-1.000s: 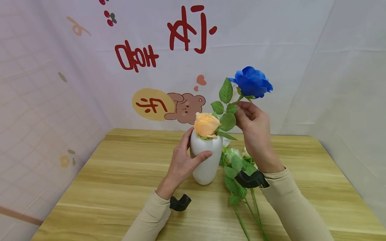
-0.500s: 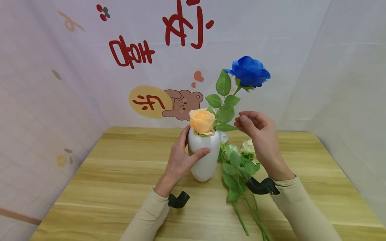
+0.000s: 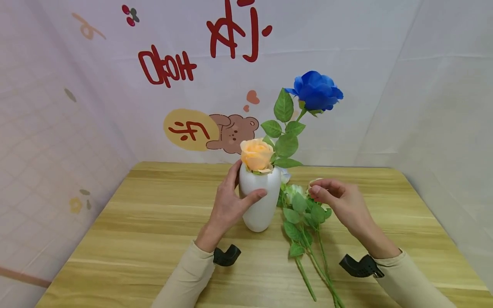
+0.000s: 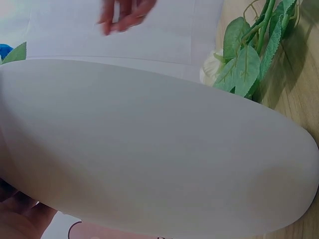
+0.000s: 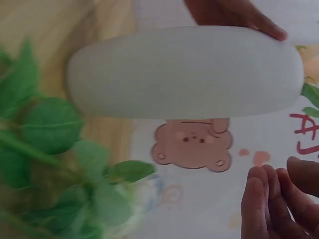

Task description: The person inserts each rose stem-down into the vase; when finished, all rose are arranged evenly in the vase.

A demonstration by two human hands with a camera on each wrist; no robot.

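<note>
My left hand (image 3: 226,202) grips the upright white vase (image 3: 262,205), its thumb across the front and its fingers around the far left side. From the vase's mouth rise a peach rose (image 3: 257,155), low at the rim, and a tall blue rose (image 3: 316,91) that leans right on a leafy stem. My right hand (image 3: 344,204) hovers right of the vase, over the heads of the flowers lying there. Its fingers are loosely bent, and the right wrist view shows nothing between thumb and fingertips (image 5: 256,186). The vase hides most of the left fingers in the left wrist view.
Several artificial flowers with pale heads (image 3: 294,193) and green stems (image 3: 317,265) lie on the wooden table (image 3: 154,239), just right of the vase. Behind the table hangs a white backdrop (image 3: 354,107) printed with a bear and red lettering.
The right hand has let go of the blue rose's stem and moved down toward the flowers on the table. The blue rose now stands in the vase; the left hand keeps its hold.
</note>
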